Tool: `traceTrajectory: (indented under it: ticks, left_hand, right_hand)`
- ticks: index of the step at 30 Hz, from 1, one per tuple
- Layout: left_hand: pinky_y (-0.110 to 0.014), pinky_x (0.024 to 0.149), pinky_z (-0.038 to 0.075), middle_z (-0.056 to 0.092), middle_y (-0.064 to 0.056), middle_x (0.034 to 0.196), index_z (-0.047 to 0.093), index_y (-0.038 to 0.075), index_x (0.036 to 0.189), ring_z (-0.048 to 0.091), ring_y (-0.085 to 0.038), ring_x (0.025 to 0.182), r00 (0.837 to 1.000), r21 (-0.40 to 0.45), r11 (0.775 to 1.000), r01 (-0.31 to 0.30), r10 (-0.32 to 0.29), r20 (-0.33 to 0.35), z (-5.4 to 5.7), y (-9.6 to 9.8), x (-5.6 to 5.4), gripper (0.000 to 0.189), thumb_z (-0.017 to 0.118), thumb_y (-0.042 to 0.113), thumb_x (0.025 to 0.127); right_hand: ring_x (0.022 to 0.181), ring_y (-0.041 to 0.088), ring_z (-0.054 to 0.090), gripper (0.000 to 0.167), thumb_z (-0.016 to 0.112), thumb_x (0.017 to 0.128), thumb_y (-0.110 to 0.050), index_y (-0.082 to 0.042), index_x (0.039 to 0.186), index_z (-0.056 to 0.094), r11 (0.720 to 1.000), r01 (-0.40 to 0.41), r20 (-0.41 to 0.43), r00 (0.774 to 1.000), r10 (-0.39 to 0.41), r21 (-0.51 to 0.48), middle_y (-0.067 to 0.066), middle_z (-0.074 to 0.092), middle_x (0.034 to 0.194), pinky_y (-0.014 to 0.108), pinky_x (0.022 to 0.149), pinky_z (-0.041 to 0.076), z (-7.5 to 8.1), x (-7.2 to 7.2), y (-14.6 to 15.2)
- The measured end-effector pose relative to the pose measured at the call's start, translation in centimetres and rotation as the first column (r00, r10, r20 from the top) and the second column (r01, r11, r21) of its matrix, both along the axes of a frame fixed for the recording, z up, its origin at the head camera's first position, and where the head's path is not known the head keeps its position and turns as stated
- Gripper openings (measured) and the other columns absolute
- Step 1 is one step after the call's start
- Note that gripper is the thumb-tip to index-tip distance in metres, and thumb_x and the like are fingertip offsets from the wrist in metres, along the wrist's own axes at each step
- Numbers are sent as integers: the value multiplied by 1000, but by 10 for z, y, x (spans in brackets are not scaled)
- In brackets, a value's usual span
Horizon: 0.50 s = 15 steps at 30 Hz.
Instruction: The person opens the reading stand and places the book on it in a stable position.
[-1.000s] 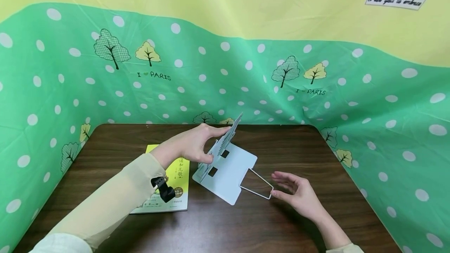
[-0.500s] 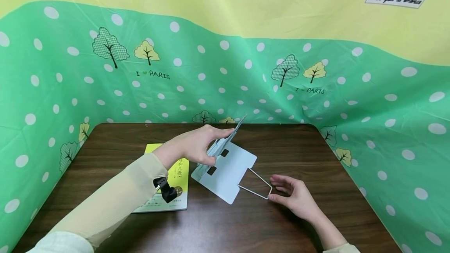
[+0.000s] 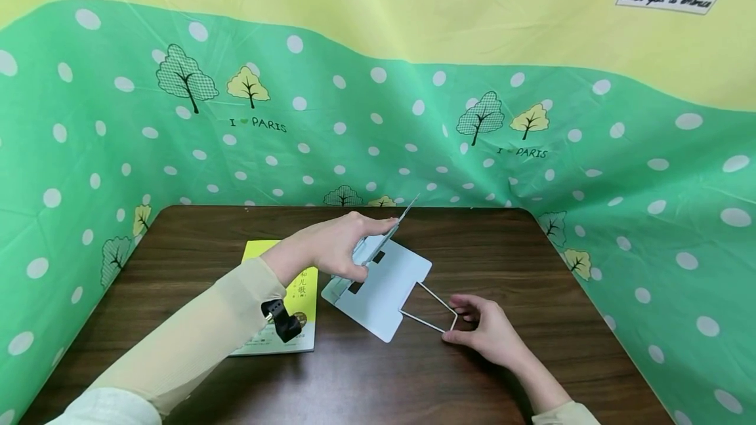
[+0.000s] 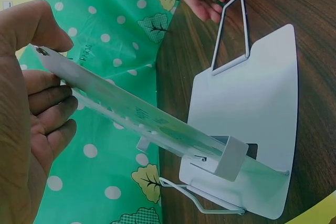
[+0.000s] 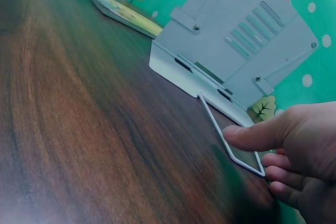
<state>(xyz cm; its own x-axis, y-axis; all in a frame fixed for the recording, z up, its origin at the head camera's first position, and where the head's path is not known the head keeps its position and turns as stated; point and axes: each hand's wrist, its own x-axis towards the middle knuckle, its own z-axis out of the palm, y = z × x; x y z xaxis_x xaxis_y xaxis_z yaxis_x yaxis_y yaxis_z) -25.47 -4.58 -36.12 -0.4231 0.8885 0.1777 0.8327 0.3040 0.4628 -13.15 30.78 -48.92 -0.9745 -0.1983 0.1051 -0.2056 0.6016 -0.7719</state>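
1. Right now my left grip (image 3: 333, 248) pinches the upper edge of the raised plate (image 5: 205, 35), part of the metal stand (image 3: 384, 297) resting on the table (image 3: 354, 385) between my two grips. The plate leans, and I can't make out what else holds it up, so if my pinch slackens it could drop towards the base plate (image 4: 252, 93) or tip away.

2. My right grip (image 3: 487, 326) is curved round the outer end of the wire loop (image 4: 244, 24), thumb on one side and fingers on the other; how hard they press I can't tell. The wire is thin and offers little to hold, so it could slide out from between them, most likely if I tug at one corner only.

3. The base plate lies on the wood with nothing visible pinning it down. Uneven effort between my two grips could swing it round or lift an edge, and I'd expect the leaning plate to make that worse.

4. A bent clip (image 4: 231, 158) juts out low on the raised plate, near the base. Folding the two together carelessly could snag it or nip a fingertip in the narrowing gap.

5. Just beside the stand, the book (image 3: 304, 294) lies partly beneath my left sleeve (image 3: 195, 340). If that arm dips or sweeps, it could drag the cover and push the book into the base plate.
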Motion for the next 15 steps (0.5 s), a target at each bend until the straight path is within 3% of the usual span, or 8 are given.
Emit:
traceTrajectory:
  ticks: [1,6,9,12,15]
  left_hand:
    - [-28,54,37,68,-1,116,32,6,165,18,-1,43,1000,-2,1000,-1,1,2,0,0,1,98,72,19,76]
    - [-29,56,38,67,-6,130,31,6,166,19,-1,44,1000,-13,1000,-2,2,-3,2,1,3,99,72,19,77]
    - [-29,57,38,57,-6,152,32,6,166,19,-1,45,1000,-15,1000,-9,9,-13,2,1,3,99,72,19,77]
    - [-29,57,39,46,-4,162,32,7,166,19,-1,44,1000,-16,1000,-13,13,-12,2,1,3,99,72,19,77]
    - [-28,57,39,44,-3,163,31,8,166,19,-1,44,1000,-18,1000,-14,14,-8,2,1,3,99,72,19,77]
  right_hand:
    - [106,27,70,71,101,72,-18,6,130,68,1000,5,5,1000,-5,13,12,74,119,36,89,58,1,-1,-1]
    - [101,24,67,71,102,67,-12,7,126,67,998,26,31,999,-28,61,9,73,113,34,84,57,5,-7,-8]
    - [99,23,64,70,102,66,-9,8,124,66,997,26,52,998,-29,72,10,71,110,33,81,56,7,-12,-9]
    - [97,23,62,70,102,65,-8,8,122,66,997,29,78,996,-35,76,9,69,107,33,81,55,8,-17,-11]
    - [96,23,60,69,101,64,-7,9,122,66,996,36,102,994,-43,79,9,68,105,32,82,54,7,-20,-12]
